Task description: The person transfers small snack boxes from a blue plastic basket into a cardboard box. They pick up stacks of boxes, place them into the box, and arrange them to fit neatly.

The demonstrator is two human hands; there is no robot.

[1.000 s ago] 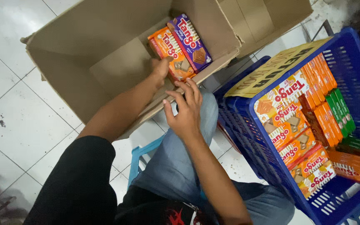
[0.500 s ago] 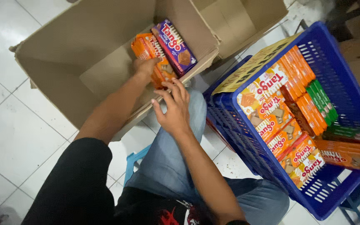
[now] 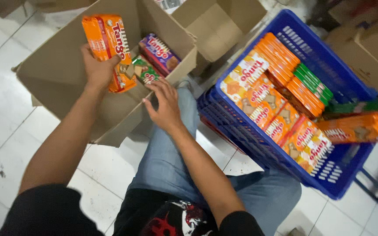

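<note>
My left hand [image 3: 95,67] grips an orange wafer pack [image 3: 108,48] and holds it lifted above the open cardboard box [image 3: 66,87]. Inside the box, at its right corner, lie a green wafer pack [image 3: 144,72] and a purple wafer pack [image 3: 159,52]. My right hand [image 3: 164,105] rests with spread fingers on the box's near edge, fingertips touching the green pack. It holds nothing.
A blue plastic crate [image 3: 351,87] to my right is filled with several orange packs [image 3: 267,105] and green packs [image 3: 313,81]. A second open cardboard box [image 3: 217,26] stands behind. More cartons [image 3: 372,48] sit at far right. I sit on a low blue stool over white floor tiles [image 3: 5,126].
My left hand has lifted the orange pack up out of the box's corner, uncovering a green pack. My right hand shifted slightly onto that green pack. The camera swung left.
</note>
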